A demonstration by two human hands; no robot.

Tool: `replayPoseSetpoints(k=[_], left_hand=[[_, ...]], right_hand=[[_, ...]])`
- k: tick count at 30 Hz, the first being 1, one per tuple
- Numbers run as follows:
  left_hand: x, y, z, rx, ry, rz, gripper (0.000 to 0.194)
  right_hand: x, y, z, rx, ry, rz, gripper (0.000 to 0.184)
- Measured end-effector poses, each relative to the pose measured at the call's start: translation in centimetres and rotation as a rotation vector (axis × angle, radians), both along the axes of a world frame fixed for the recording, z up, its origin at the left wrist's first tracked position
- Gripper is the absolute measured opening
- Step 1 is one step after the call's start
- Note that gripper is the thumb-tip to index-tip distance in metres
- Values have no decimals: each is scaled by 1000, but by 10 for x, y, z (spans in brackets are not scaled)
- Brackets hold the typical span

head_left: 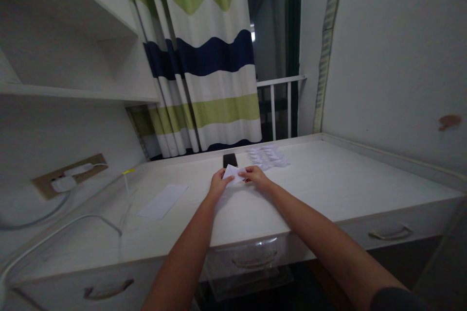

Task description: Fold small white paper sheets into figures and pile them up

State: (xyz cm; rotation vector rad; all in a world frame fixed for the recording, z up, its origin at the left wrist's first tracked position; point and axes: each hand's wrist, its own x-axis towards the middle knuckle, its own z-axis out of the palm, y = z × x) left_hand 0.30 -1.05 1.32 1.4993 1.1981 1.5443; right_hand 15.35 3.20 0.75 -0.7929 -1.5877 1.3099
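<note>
Between my two hands, above the white desk [255, 216], is a folded piece of white paper [233, 173] with a pointed top. My left hand [218, 183] pinches its left edge, thumb in front. My right hand [255, 176] grips the right side, and its fingertips partly cover the paper. Just behind the hands lies a dark phone [229, 159]. Several folded white paper pieces [268, 156] sit in rows to the right of it. Off to the left, a flat stack or sheet of white paper [163, 201] rests on the desk.
A white cable [91, 215] curves over the desk's left side, near a wall socket with a plugged-in white adapter [63, 183]. A striped curtain [219, 58] hangs behind the desk. White shelves [73, 91] overhang at the left. Drawers with metal handles [254, 259] line the front.
</note>
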Motion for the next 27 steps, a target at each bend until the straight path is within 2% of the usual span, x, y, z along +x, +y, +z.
replayPoseSetpoints(k=[8,16,22,27], left_hand=[[0,0,0,5,-16,-7,25],[-3,4,-2,25,-4,40,24],[-3,5,-4,24,3,60,24],[-3,4,-3,29,22,84,23]], right_hand=[[3,4,-2,101,0,21,26],[4,2,1,28,17,20,30],[3,3,1,60,38,36,33],[2,6,-2,20,76,41,38]])
